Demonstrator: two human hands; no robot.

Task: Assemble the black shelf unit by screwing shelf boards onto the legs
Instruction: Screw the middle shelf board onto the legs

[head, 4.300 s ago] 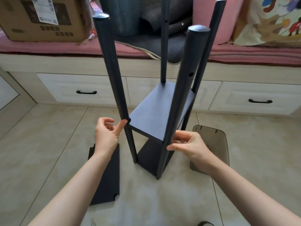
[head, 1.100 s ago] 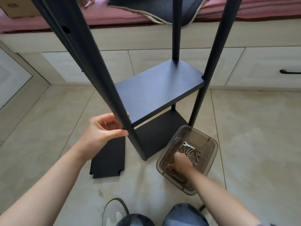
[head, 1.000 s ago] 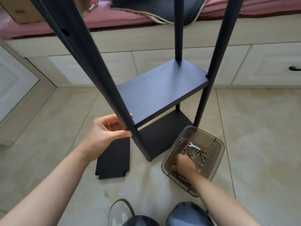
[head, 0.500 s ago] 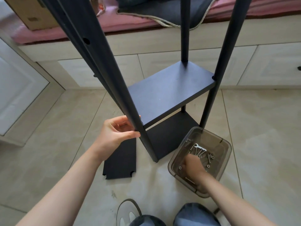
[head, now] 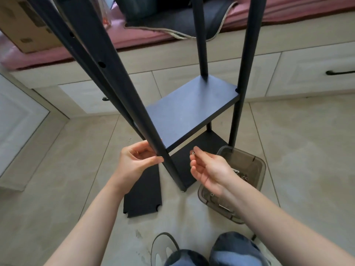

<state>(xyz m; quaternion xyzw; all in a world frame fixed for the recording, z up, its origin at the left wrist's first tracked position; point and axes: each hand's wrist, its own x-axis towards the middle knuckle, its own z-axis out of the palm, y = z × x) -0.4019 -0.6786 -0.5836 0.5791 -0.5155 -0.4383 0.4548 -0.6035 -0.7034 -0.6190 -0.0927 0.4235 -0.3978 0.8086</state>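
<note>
Shelf unit, black, part-assembled: stands upright on the tiled floor before a low drawer bench. 4 round legs; 2 boards fitted, the upper shelf board and a lower shelf board close to the floor. Near leg shows open screw holes along its upper length.

Left hand: fingers and thumb curled round the near leg at the front corner of the upper board.

Right hand: raised just right of that leg, thumb and forefinger pinching a small silver screw; remaining fingers loosely curled.

Spare shelf board: black, with notched corners, flat on the floor at the left of the unit, partly under the left forearm.

Parts tray: smoke-tinted clear plastic, on the floor just right of the unit, holding small silver hardware; partly hidden by the right wrist.

Background: pink cushion on the bench top, a dark mat over it, cardboard box at far left, 1 black drawer handle at right.

Foreground: a shoe and a denim-clad knee at the lower edge.
</note>
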